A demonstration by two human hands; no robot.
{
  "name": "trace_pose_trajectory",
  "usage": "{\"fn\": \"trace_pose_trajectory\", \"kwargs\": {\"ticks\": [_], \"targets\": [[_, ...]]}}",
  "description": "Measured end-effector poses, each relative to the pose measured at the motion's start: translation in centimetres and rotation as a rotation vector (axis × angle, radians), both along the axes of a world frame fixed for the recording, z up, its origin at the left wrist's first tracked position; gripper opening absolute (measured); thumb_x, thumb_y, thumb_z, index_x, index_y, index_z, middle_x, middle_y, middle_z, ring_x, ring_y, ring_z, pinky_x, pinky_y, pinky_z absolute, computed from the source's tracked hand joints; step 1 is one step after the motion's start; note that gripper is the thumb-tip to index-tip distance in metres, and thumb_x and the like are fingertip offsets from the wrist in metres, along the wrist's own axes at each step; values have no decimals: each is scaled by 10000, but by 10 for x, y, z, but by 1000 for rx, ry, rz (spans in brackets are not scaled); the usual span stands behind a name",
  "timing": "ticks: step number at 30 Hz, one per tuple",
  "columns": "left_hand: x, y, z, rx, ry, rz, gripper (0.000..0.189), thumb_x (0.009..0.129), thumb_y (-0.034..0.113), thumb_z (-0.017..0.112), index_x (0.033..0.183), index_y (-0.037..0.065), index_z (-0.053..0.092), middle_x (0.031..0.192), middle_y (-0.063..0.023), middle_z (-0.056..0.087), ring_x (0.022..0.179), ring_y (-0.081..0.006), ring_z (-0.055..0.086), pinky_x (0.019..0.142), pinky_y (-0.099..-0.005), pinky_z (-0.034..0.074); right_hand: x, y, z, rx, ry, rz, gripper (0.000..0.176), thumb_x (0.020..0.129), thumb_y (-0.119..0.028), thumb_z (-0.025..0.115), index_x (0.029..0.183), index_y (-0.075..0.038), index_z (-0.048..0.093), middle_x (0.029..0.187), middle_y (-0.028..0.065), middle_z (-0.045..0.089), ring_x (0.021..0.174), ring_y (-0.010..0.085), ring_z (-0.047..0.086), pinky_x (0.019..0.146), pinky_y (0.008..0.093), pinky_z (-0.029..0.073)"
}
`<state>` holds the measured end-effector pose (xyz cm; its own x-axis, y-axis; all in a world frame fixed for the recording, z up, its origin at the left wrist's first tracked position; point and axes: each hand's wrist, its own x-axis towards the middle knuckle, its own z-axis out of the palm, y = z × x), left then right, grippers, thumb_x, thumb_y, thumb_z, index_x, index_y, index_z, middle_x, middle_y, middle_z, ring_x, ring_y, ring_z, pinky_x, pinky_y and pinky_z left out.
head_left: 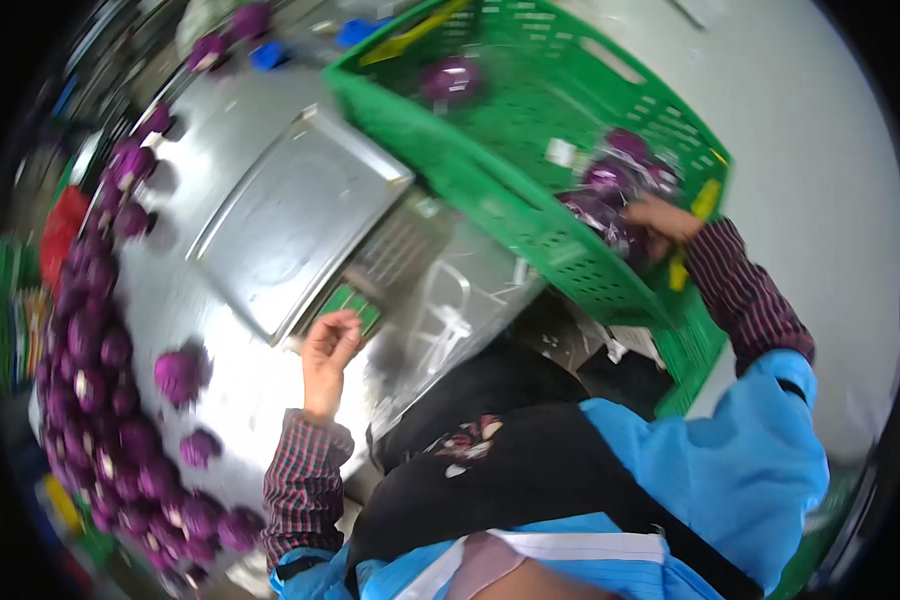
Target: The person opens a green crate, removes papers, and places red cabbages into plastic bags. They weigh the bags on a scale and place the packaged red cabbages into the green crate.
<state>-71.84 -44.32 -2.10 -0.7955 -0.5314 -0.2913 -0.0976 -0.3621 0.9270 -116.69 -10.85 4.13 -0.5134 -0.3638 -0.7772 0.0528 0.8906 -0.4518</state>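
Note:
My right hand point(660, 222) reaches into the green crate point(470, 165), its fingers closed on a clear bag of purple cabbages point(610, 180). Another purple cabbage point(452, 80) lies alone near the crate's far left end. My left hand point(331, 352) is by the front edge of the metal scale point(305, 220), close to a small green panel point(353, 308). The fingers of that hand are bent together, and anything between them is too small to make out.
Many purple cabbages point(100, 350) are heaped along the metal table point(260, 430) on the left. A loose cabbage point(177, 377) sits nearer the scale. Clear plastic point(450, 310) covers the table's front corner beside the crate.

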Motion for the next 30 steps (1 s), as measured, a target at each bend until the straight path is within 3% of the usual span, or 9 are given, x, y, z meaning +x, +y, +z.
{"fn": "trace_pose_trajectory", "kwargs": {"ticks": [3,4,5,7,10,17,22,28,30], "targets": [[91,8,-47,-168,-310,110,125,890,106,651,990,37,619,817,18,606,719,-76,526,667,-247,463,28,-32,22,305,215,483,331,762,-314,710,940,-64,588,778,125,630,516,193,553,473,342,459],[123,14,-54,-257,-386,163,116,871,121,675,939,39,630,768,13,603,680,-86,517,633,-254,460,-4,-21,5,386,149,450,495,688,-176,807,1082,-19,551,792,88,603,600,155,559,522,344,455],[149,15,-47,-593,-670,66,163,814,154,728,883,43,632,751,-37,603,652,-148,539,599,-282,456,-54,11,-31,172,511,804,529,671,-170,812,1109,-11,562,860,95,619,680,145,568,582,321,475],[203,19,-66,-840,-699,48,259,704,210,785,833,59,619,787,-79,587,769,-283,572,667,-379,468,-49,-38,-2,9,564,707,480,730,-188,757,1123,18,573,897,98,618,803,178,589,734,309,486],[251,23,-104,-863,-807,2,182,670,158,730,814,112,628,865,-77,594,863,-310,576,724,-412,496,-33,-126,15,-275,582,536,389,831,-172,658,1150,30,561,946,91,613,873,172,573,829,300,467],[265,15,-111,-906,-575,100,73,728,127,654,788,106,620,876,-63,628,832,-301,607,700,-400,516,254,-293,51,-576,348,907,339,814,-111,641,1140,-31,596,1002,38,615,859,89,562,759,238,464],[273,-2,-112,-1043,-611,102,124,780,91,603,883,51,546,759,-121,636,676,-339,615,631,-399,513,438,-292,-25,-518,54,1237,356,780,-246,699,1067,-46,635,969,102,661,839,237,645,760,347,510],[298,-26,-63,-289,-284,459,400,642,27,831,857,42,493,638,-51,573,605,-108,556,580,-278,468,550,-290,-97,-312,-290,909,393,886,-343,647,946,45,645,806,100,674,747,199,643,687,330,510],[305,-28,-47,-171,-187,375,386,646,40,826,890,34,527,650,-35,584,614,-98,557,575,-266,466,578,-308,-96,-509,-457,409,367,907,-298,634,929,68,636,767,69,660,709,137,626,624,276,492]]}}
